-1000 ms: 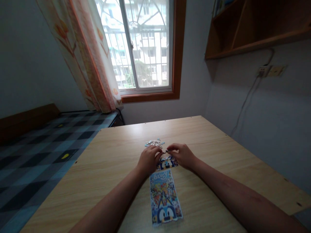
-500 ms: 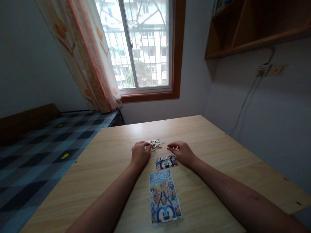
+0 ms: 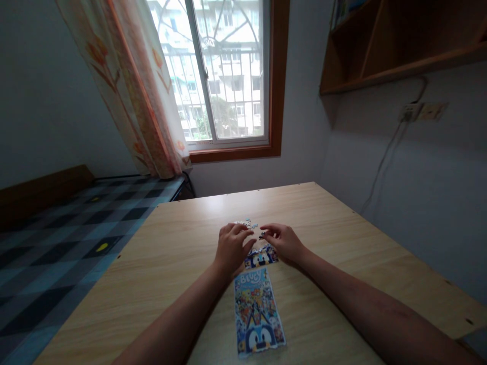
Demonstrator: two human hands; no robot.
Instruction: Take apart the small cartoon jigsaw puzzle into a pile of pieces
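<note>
Both my hands rest on a light wooden table (image 3: 335,263). My left hand (image 3: 231,248) has its fingers curled and pinched near a small heap of loose puzzle pieces (image 3: 247,223), partly hidden behind it. My right hand (image 3: 283,242) pinches a small dark puzzle piece (image 3: 262,235) between thumb and fingers. Just below the hands lies a partly assembled blue puzzle section (image 3: 261,257). Nearer to me lies a colourful reference picture (image 3: 257,310) with a blue cartoon dog.
A window (image 3: 216,76) with a patterned curtain (image 3: 129,86) is behind the table. A bed with a checked blue cover (image 3: 57,238) stands to the left. Wooden shelves (image 3: 399,40) hang on the right wall above a socket and cable (image 3: 413,111).
My left hand has come back from the pile of loose pieces toward the right hand, fingers now pinched together close to the piece my right hand holds.
</note>
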